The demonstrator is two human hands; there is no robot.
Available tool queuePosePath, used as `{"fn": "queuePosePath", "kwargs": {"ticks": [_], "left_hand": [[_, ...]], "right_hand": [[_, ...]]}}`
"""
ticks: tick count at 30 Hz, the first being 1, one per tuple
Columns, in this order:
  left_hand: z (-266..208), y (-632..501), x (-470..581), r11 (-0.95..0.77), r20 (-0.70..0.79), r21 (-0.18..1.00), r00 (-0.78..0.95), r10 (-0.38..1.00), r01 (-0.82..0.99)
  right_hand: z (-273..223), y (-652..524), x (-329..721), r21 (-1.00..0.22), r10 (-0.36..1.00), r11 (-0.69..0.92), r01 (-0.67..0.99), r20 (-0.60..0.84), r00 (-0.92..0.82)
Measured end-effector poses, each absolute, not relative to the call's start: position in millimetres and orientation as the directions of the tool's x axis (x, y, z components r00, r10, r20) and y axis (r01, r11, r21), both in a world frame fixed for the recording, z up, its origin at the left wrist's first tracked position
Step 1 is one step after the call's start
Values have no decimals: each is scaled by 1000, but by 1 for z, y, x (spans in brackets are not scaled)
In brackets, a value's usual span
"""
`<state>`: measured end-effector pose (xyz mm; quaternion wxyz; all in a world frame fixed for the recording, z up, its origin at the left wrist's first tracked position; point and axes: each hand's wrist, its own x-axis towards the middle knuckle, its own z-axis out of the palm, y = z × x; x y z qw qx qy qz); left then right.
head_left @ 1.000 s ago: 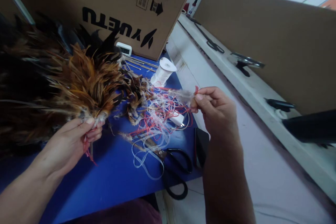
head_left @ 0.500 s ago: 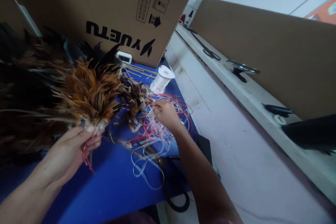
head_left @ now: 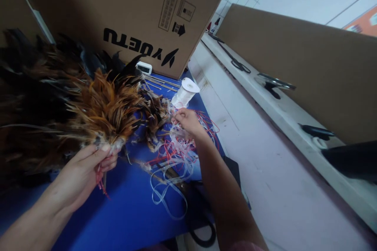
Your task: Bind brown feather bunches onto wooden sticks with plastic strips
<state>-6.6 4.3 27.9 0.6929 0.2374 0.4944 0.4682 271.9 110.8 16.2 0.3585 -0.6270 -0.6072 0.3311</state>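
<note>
My left hand (head_left: 91, 164) is closed round the base of a bundle of orange-brown feathers (head_left: 108, 110), with pinkish-red strands hanging below the fist. My right hand (head_left: 187, 119) is over a tangle of red and clear ribbon strips (head_left: 176, 149), its thumb and fingers pinched together. What the pinch holds, if anything, is too small to make out. Just beyond that hand stands a white spool (head_left: 186, 92). Loose brown feathers (head_left: 154, 117) lie between the bundle and the tangle.
Behind the blue table (head_left: 118, 211) stands a big cardboard box (head_left: 132, 4). Thin sticks (head_left: 161, 82) and a small white digital device (head_left: 144, 68) lie at its foot. Large black-handled scissors (head_left: 203, 239) rest at the front edge. A ledge (head_left: 256, 86) with tools runs along the right.
The whole view has shifted slightly, so things sit a little further right and lower. My left hand keeps its grip; my right hand stays pinched at the tangle's far side.
</note>
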Motion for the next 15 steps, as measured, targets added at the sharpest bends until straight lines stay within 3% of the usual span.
{"fn": "queuePosePath", "kwargs": {"ticks": [6,15], "left_hand": [[27,3,-7,442,-458,796,66,887,-414],[23,4,-9,415,-418,805,91,904,-424]], "right_hand": [[72,83,285,-971,992,18,237,47,114],[135,41,299,-923,954,276,268,296,39]]}}
